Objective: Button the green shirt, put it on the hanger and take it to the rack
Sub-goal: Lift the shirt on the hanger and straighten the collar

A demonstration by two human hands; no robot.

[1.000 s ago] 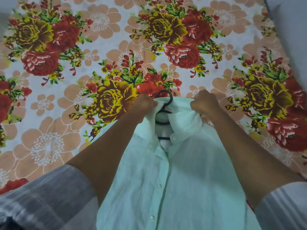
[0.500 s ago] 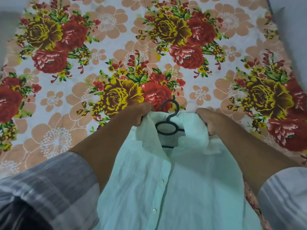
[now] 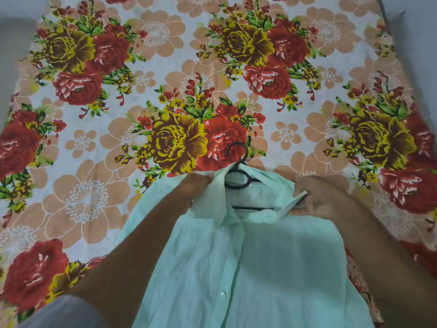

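**Green shirt on its hanger, held at the collar by both hands**

Green shirt (image 3: 255, 268), a pale mint colour, lies front-up on the floral bedsheet (image 3: 165, 74), its collar toward the middle of the bed and its body running down to the near edge. The fabric is thin and finely creased, with the front placket closed down the centre; one small white button (image 3: 223, 295) shows low on the placket and another sits at the collar band. The collar is spread apart, and a black hanger (image 3: 237, 177) sits inside the neck opening: its hook curls out over the sheet beyond the collar, a loop lies just under the hook, and a dark bar crosses lower inside the neck.

The left hand (image 3: 199, 183) is closed around the left side of the collar, bunching the cloth. The right hand (image 3: 314, 196) pinches the right collar point, which stands out as a thin pale strip between its fingers. Both forearms reach over the shirt's shoulders, and a grey sleeve (image 3: 63, 313) shows at the near left corner.
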